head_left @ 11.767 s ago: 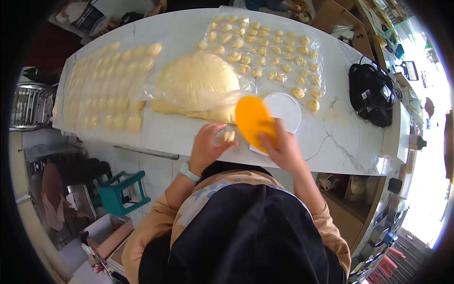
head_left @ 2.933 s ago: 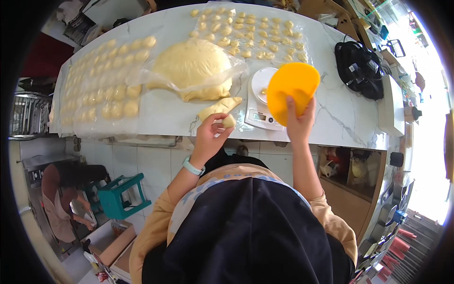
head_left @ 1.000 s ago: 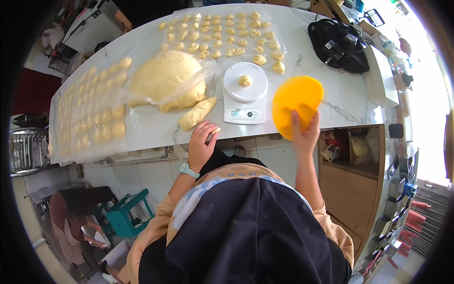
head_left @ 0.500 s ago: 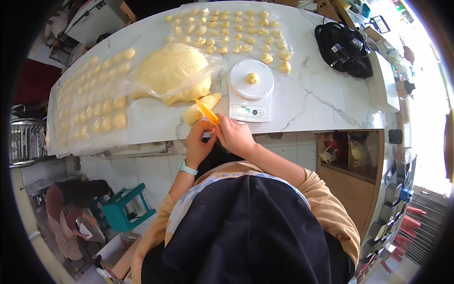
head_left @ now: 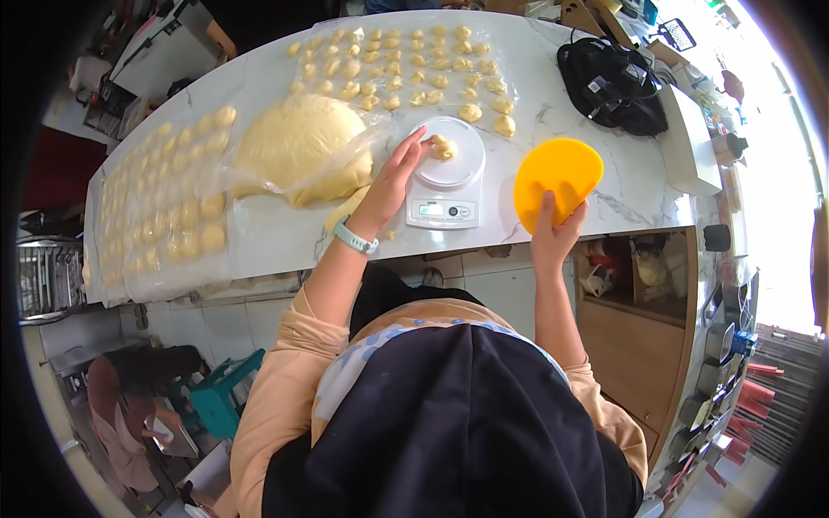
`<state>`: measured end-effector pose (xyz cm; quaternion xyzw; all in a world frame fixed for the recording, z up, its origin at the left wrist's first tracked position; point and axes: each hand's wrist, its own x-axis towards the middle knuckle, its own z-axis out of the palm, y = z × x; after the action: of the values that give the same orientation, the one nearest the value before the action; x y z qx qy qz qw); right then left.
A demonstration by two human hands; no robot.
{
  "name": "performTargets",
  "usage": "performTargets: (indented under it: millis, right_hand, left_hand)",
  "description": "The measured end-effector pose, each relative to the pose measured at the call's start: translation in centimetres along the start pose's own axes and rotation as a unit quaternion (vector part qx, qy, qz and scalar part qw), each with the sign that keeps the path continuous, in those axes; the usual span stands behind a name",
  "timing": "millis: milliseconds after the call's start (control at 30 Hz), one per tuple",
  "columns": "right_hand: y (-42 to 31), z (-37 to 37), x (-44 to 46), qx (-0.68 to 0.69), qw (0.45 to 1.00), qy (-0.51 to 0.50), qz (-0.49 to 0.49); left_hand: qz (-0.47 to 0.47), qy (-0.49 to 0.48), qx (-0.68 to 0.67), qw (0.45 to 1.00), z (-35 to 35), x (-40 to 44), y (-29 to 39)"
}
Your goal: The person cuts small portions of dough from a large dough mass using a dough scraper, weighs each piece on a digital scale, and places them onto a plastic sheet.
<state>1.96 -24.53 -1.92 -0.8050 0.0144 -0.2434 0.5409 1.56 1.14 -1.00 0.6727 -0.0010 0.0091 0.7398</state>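
My left hand (head_left: 393, 186) reaches over the left side of a white kitchen scale (head_left: 442, 214). Its fingers are stretched out, with the tips at a small lump of dough (head_left: 444, 149) on the round weighing plate. Whether they press on the lump is hard to tell. In my right hand (head_left: 555, 231) is a yellow dough scraper (head_left: 560, 177), raised to the right of the scale, thumb across its face. A strip of dough (head_left: 342, 213) lies partly hidden behind my left wrist. Left of the scale sits a big mound of dough (head_left: 298, 142), partly under clear plastic.
Rows of small dough pieces (head_left: 419, 60) lie on plastic at the back. Plastic-covered dough balls (head_left: 164, 186) fill the left end. A black bag (head_left: 611, 86) and a white box (head_left: 691, 142) stand at the right. Another person (head_left: 121, 423) works at lower left, near a green stool (head_left: 226, 397).
My hands have moved apart from the dough strip. The left went up to the scale, where the lump now looks larger; the right carried the scraper rightward. The view shifted slightly.
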Motion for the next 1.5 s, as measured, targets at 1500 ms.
performTargets:
  millis: [1500]
  right_hand:
    - [-7.1, 7.2, -3.4, -0.062, 0.875, -0.475, -0.066]
  left_hand:
    - [0.112, 0.129, 0.354, 0.919, -2.2, -9.6, -5.6]
